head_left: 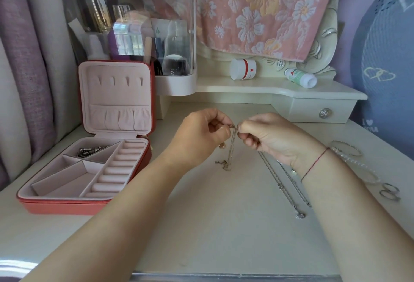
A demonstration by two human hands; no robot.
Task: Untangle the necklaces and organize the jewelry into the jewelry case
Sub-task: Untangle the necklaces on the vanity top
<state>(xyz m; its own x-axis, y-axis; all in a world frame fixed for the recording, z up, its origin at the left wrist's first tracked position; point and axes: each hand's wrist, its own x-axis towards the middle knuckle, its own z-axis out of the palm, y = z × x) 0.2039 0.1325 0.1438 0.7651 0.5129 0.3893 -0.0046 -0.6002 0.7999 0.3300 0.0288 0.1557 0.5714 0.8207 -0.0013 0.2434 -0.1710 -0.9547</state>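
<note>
necklace, gold, fine chain (233,145): held up over the middle of the table (224,237), between the two hands. left hand (201,136) pinches it at the fingertips, other fingers curled. right hand (268,136) pinches the same spot from the other side, fingers curled in. the two pinches nearly touch. chain hangs in two strands, long axis close to vertical, from the pinch down to the tabletop. its lower end lies in a small heap on the surface, just near of the hands. a small charm (221,146) dangles beside the left palm.

jewelry case (62,206): left side of table, open, lid standing upright at the far side. lid lining has a row of four slots and a gathered pocket below. base has three slanted compartments on the left and a column of ring rolls (118,167) on the right. silver pieces (91,150) lie in the farthest slanted compartment.

silver necklaces (282,185): flat on the table, under and near of the right wrist, stretched out. long axis runs far-left to near-right, pendant (300,215) at the near end. bangles (346,148), a beaded bracelet (356,163) and rings (389,192) sit right of them, near the table's right edge.

room: a broad stretch of tabletop runs between case and silver necklaces to the near edge. far side is bounded by a raised shelf with a drawer (322,111). a clear cosmetics box (134,24) stands behind the case.
</note>
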